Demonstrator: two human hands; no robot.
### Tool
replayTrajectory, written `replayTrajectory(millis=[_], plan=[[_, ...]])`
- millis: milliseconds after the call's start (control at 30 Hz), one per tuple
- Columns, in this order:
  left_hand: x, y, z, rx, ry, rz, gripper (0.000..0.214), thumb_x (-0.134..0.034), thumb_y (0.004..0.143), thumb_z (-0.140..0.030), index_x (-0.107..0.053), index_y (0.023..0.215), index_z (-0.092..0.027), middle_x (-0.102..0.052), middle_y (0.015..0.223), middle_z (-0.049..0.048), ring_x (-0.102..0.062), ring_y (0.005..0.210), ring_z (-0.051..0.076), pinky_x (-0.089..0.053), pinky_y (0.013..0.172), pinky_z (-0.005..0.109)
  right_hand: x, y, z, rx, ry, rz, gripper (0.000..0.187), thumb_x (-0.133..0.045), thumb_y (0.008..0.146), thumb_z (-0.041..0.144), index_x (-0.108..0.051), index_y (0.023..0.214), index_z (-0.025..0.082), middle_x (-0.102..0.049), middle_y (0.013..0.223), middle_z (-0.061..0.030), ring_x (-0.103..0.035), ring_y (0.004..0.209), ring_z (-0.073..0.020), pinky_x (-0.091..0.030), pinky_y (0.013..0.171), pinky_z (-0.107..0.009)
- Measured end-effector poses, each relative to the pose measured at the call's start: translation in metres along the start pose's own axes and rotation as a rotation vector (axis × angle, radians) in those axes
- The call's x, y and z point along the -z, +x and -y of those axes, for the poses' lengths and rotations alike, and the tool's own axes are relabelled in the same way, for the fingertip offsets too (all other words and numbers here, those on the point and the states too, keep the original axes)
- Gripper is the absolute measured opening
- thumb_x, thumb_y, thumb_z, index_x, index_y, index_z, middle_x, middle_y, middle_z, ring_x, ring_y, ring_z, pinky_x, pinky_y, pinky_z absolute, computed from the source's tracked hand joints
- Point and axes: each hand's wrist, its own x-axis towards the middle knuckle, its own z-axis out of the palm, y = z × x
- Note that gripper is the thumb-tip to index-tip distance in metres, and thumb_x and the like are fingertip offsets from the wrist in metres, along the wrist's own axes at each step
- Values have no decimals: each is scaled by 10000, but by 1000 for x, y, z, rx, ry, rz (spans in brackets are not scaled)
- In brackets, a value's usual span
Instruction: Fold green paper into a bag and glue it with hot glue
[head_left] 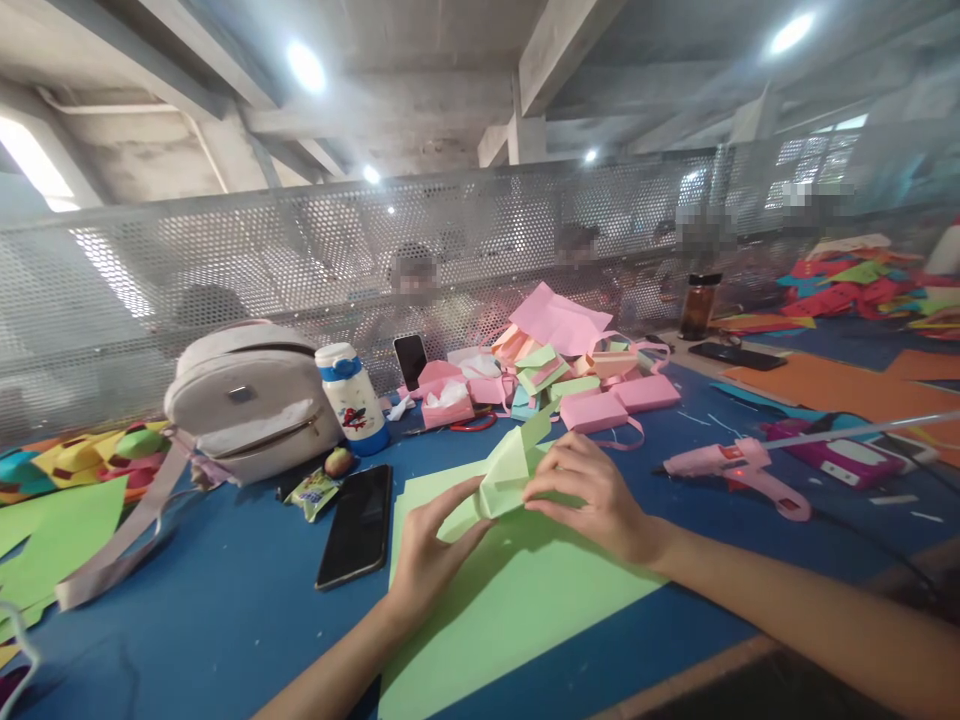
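Note:
A small folded light-green paper piece (pixel 507 470) stands between my two hands, with a flap sticking up at its upper right. On its left side, my left hand (pixel 431 540) pinches it between thumb and fingers. From the right, my right hand (pixel 589 490) grips its edge, fingers bent and pressed together. Beneath both hands lie large light-green paper sheets (pixel 517 620) on the blue table (pixel 225 620). Part of the folded piece is hidden behind my fingers.
Left are a black phone (pixel 356 525), a wrapped snack (pixel 313 492), a bottle (pixel 351 400) and a white backpack (pixel 247 400). Folded pink paper boxes (pixel 592 410) pile up behind. A pink glue gun (pixel 739 470) lies right. A perforated metal screen (pixel 337 235) crosses the back, people beyond.

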Motion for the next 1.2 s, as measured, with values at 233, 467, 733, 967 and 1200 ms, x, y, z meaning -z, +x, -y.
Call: replayTrajectory(millis=[233,467,733,967,1200], plan=[[-1,-1,2,12,4,27,357,-737,839,-223,-677,1190,-209,-759,1114,56,-741,978,217,-592,849,246,-1,0,1,-26,10,14,37,-680,896,171,-686,885,205,-652,792,-21,-505,792,-185,-397,732,-332],[-1,0,1,4,7,22,317,-720,851,-234,-689,1164,-191,-765,1096,65,-745,966,218,-596,841,248,-2,0,1,-93,90,29,61,-678,894,171,-667,848,211,-642,798,-17,-511,793,-187,-405,749,-336],[0,1,-1,26,18,1,280,-711,854,-271,-710,1119,-179,-773,1060,73,-753,935,241,-614,813,280,-2,0,2,-125,191,2,52,-694,884,185,-678,840,209,-627,796,-16,-539,796,-181,-426,758,-326],[0,2,-1,65,14,-15,268,-713,848,-261,-715,1104,-184,-774,1061,68,-752,938,245,-614,807,285,2,2,2,-57,106,-22,68,-667,913,248,-703,866,216,-638,775,-25,-531,780,-190,-432,738,-342],[1,3,-5,54,17,-12,264,-710,854,-243,-711,1111,-184,-777,1048,58,-755,922,226,-605,799,252,0,0,3,-8,5,-26,28,-693,897,227,-718,896,214,-650,779,-25,-509,786,-189,-415,732,-338]])
